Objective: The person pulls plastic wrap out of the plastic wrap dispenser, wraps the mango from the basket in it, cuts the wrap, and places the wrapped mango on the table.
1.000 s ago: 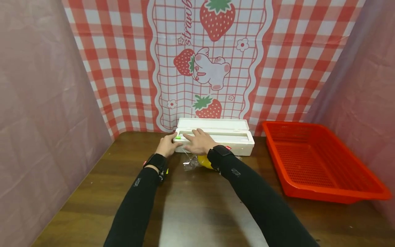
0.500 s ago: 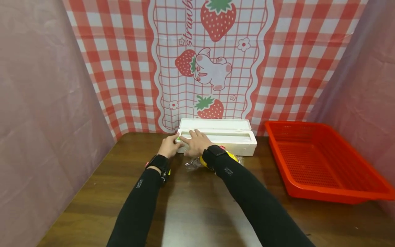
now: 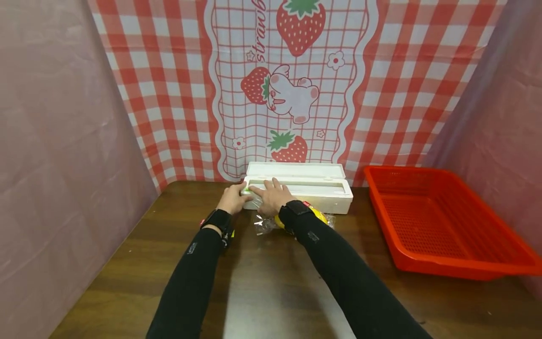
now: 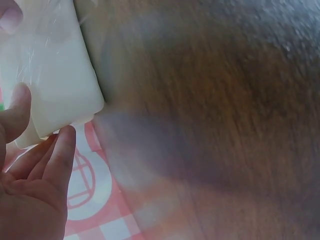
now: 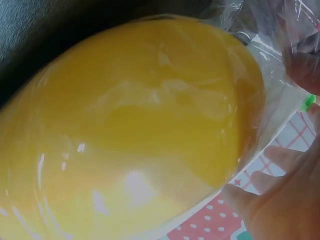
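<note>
A long white cling film box (image 3: 332, 203) stands at the back of the table, its lid raised. My left hand (image 3: 230, 200) grips the box's left end, thumb in front and fingers behind, as the left wrist view shows. Close to that thumb is a small green slider (image 3: 247, 189). My right hand (image 3: 273, 197) rests over the box's front edge, its fingers spread and fairly straight, the index finger near the slider. Clear film (image 3: 263, 225) runs down from the box. Beneath my right wrist lies a smooth yellow oval thing (image 5: 135, 115) covered in film; its kind is unclear.
A red plastic basket (image 3: 423, 221) stands to the right on the brown wooden table (image 3: 271, 292). A checked strawberry cloth (image 3: 178, 94) hangs right behind the box. Pink cloth (image 3: 55, 141) encloses both sides.
My right hand has shifted slightly left along the box, and more of the yellow thing shows beyond my wrist. My left hand stays at the box's end. The view has shifted a little.
</note>
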The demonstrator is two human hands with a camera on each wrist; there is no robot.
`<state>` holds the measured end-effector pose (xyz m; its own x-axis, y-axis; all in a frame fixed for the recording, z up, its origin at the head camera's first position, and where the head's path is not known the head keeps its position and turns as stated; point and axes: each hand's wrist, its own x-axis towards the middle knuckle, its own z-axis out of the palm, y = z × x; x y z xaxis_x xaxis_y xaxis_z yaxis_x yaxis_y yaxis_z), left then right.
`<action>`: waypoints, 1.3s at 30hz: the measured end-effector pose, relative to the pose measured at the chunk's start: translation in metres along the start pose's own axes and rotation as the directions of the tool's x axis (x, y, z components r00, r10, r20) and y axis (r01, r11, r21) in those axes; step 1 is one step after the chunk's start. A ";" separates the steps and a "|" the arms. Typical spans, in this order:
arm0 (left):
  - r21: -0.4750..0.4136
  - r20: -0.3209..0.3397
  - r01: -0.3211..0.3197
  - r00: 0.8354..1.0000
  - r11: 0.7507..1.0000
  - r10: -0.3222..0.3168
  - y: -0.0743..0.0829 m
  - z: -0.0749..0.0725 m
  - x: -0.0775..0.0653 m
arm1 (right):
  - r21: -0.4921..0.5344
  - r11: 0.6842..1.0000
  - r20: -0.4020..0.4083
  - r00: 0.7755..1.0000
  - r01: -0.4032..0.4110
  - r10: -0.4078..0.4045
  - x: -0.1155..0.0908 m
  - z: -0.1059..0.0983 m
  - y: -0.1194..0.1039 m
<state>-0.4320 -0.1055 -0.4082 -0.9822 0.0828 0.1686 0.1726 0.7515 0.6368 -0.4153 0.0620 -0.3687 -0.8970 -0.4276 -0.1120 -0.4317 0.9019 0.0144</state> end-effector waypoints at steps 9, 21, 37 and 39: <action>-0.016 -0.017 0.002 1.000 1.000 -0.003 -0.001 0.004 -0.001 | 0.007 1.000 -0.009 1.000 -0.018 0.019 -0.001 0.004 0.004; -0.029 -0.017 0.017 1.000 0.999 -0.017 0.001 0.002 -0.004 | 0.028 1.000 0.002 1.000 -0.011 0.011 -0.003 0.003 0.010; -0.026 0.007 0.029 1.000 0.999 -0.029 -0.001 0.001 -0.002 | 0.032 0.999 -0.003 1.000 0.019 -0.018 -0.017 -0.003 0.019; -0.028 0.011 0.024 1.000 0.999 -0.023 0.000 0.002 -0.003 | 0.038 0.999 -0.002 1.000 0.018 -0.018 -0.018 -0.001 0.021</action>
<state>-0.4290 -0.1045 -0.4103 -0.9867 0.0723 0.1457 0.1514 0.7347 0.6612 -0.4087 0.0888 -0.3651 -0.8894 -0.4437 -0.1100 -0.4437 0.8958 -0.0257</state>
